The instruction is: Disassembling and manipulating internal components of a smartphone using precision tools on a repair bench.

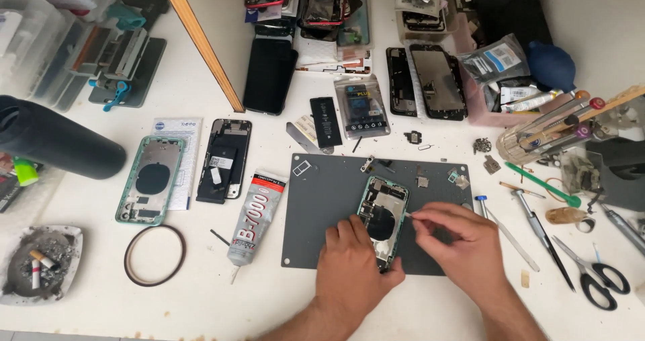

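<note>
An opened green phone frame [381, 219] is held at its lower end by the left hand [354, 266] on a grey work mat [316, 206]. A thin pale tool [407, 213] is pinched between the fingers of the right hand [460, 243] and laid against the frame's right edge. A glue tube [255, 219] is seen left of the mat, scissors [592, 274] far right.

The opened phone housing [381, 219] has a pale green frame and lies face-up on the dark grey mat [322, 206], its long axis slightly tilted. Its inside shows metal plates, small parts and a round black coil (near the middle). A thin pale tool [408, 214] touches its right edge.
</note>
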